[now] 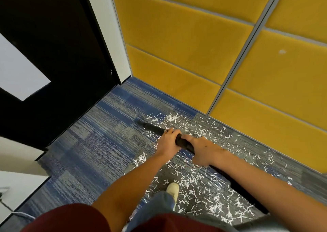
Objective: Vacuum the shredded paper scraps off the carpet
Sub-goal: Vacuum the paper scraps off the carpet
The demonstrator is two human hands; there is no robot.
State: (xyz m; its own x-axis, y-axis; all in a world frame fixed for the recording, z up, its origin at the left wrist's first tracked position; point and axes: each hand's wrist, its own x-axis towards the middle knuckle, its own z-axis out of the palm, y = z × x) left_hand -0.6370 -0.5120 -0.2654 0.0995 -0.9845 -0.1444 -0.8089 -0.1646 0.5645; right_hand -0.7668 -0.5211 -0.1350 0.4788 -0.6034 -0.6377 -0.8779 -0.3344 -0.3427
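White shredded paper scraps [200, 182] lie scattered over the blue-grey striped carpet [99, 143], thickest near my foot and along the yellow wall. A black vacuum wand [152, 127] slants across the scraps, its nozzle tip on the carpet at the far left end of the strewn patch. My left hand [168, 139] grips the wand from the left. Just behind it, my right hand [205, 150] grips the same tube. The black hose [242, 187] runs back under my right forearm to the lower right.
Yellow padded wall panels [194, 46] border the carpet on the far and right sides. A black door [58, 63] with a white frame stands at the left. My white shoe [172, 190] and jeans leg stand among the scraps. White furniture edges sit at lower left.
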